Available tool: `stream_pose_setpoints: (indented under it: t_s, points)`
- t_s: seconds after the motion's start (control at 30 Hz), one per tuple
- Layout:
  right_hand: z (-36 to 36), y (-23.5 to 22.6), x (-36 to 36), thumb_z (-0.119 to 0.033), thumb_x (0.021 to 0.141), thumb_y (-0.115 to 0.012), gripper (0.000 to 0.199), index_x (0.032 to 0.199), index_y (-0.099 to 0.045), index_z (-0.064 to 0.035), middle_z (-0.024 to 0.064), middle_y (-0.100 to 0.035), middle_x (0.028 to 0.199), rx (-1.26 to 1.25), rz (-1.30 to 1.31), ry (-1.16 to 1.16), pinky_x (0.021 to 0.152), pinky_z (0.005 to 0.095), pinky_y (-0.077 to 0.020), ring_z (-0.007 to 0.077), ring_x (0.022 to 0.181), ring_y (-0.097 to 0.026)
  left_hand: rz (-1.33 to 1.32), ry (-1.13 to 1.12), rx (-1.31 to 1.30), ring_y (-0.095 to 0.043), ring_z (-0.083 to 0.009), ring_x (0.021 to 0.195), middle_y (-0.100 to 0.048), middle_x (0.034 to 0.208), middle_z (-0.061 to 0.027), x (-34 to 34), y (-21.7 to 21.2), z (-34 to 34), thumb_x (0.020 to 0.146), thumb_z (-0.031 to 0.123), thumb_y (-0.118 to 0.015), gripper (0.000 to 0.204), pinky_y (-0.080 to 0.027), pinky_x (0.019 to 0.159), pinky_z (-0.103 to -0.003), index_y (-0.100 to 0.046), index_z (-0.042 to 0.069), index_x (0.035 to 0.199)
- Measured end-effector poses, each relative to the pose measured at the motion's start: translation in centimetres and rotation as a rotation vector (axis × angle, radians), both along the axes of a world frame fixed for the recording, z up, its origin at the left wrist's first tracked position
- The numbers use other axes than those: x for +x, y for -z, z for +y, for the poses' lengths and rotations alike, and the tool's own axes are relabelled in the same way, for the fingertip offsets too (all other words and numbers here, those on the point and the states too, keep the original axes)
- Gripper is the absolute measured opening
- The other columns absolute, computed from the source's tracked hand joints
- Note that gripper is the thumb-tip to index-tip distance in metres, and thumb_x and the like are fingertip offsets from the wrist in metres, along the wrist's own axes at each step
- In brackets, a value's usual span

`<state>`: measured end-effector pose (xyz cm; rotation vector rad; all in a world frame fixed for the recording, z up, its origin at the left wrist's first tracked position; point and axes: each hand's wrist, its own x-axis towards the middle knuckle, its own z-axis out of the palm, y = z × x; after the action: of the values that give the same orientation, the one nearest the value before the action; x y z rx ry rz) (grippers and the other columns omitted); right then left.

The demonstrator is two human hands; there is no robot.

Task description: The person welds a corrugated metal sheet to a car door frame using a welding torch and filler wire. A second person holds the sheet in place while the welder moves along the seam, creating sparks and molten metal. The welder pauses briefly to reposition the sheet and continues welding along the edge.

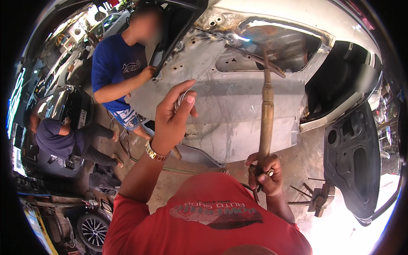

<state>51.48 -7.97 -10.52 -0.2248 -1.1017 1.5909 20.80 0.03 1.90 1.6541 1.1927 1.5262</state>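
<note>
My right hand (270,175) is closed around the handle end of a long brass gas torch (266,121), near its valve knobs. The torch points away from me, and a bright blue-white flame (242,38) burns at its tip against the bare metal of a car body. Raised to the left, my left hand (173,112) pinches a thin welding wire (206,72), whose coiled part loops among the fingers. The wire's straight end slants up and right toward the upper edge of a grey metal body panel (238,110). Scorch marks surround the heated seam.
At the left, a person in a blue shirt (117,55) holds a dark door frame (180,36). Another person (59,134) bends beside a black car (78,110). A dark door panel (355,161) and a vise (321,199) lie right; a hose (178,171) crosses the floor.
</note>
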Motion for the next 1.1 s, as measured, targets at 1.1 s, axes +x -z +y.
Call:
stream_pose_setpoints:
  t_s: [1.1]
  points:
    - [3.2, 1.3, -4.5, -0.005, 0.103, -0.063, 0.020, 0.108, -0.045, -0.0097, 0.0358, -0.056, 0.119, 0.036, -0.075, 0.020, 0.052, 0.0238, -0.0531, 0.0130, 0.055, -0.062, -0.178, 0.074, -0.319, -0.061, -0.0117, 0.070, -0.070, 0.112, -0.0135, -2.4, -4.7, 5.5, 0.108, 0.035, -0.066, 0.044, -0.056, 0.084, -0.031, -0.069, 0.006, 0.140]
